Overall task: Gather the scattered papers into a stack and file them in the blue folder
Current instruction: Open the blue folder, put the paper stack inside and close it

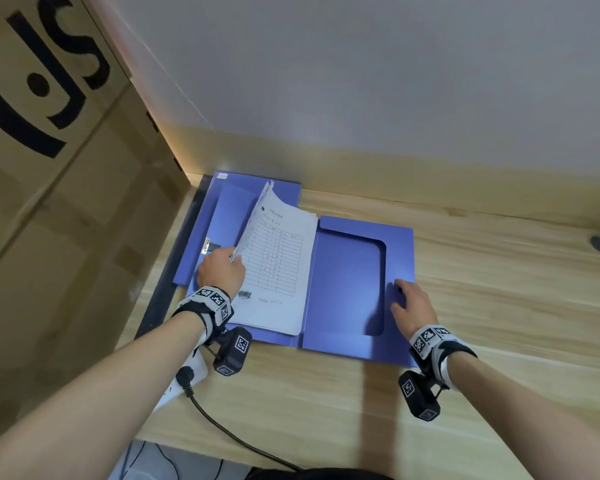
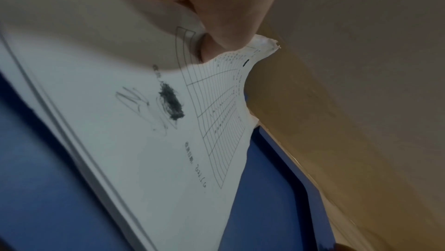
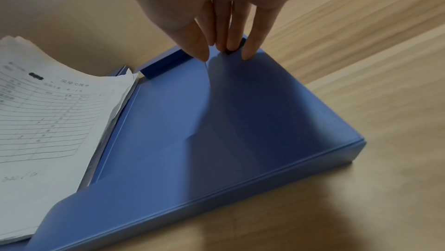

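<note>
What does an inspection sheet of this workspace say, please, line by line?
Surface: light wooden table, partly covered by the folder.
Job's things: open blue plastic folder lying flat; white printed paper stack in it, left edge lifted.
Clutter: nothing seen.
Hands: left hand pinches the stack's edge; right hand rests straight fingers on the folder's right panel.
Cables: black cable plugged into a white power strip.
Surroundings: brown cardboard box left, pale wall behind.

Bare forearms, black-white tagged wristbands [image 1: 211, 305], black wrist cameras [image 1: 232, 351]
</note>
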The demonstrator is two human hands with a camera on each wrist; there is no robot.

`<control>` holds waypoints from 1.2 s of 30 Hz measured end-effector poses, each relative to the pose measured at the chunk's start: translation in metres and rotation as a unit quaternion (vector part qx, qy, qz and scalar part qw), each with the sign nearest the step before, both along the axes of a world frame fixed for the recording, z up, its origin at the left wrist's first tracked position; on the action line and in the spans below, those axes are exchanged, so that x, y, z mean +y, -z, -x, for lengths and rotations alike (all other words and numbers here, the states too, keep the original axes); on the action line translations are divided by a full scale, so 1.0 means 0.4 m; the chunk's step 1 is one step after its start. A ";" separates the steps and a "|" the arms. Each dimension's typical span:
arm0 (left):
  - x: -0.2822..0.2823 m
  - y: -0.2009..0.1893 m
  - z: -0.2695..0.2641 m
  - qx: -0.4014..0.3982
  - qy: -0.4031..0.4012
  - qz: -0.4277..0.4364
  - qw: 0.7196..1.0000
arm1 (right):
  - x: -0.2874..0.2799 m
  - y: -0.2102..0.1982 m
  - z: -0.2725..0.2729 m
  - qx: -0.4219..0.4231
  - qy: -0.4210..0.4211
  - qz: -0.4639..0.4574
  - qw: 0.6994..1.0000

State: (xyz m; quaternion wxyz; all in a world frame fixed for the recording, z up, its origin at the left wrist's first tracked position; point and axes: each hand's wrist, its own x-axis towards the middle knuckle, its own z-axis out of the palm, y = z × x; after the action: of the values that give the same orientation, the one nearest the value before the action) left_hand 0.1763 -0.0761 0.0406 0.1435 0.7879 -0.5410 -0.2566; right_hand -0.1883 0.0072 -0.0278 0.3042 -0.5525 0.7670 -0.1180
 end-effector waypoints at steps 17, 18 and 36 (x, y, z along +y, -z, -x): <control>0.039 0.069 0.155 0.083 0.016 -0.057 0.995 | 0.006 0.001 0.009 -0.007 -0.005 0.008 1.000; 0.041 0.081 0.173 0.092 0.011 -0.066 0.994 | 0.007 0.001 0.010 -0.008 -0.006 0.008 1.000; 0.032 0.204 0.338 0.245 -0.074 -0.186 0.948 | 0.031 0.003 -0.006 0.156 -0.152 -0.007 0.976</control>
State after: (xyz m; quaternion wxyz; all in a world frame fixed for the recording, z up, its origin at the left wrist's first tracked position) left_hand 0.0413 -0.0632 -0.0411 0.1409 0.7509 -0.3721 -0.5271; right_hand -0.1858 0.0197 -0.0290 0.1988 -0.6726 0.7125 0.0224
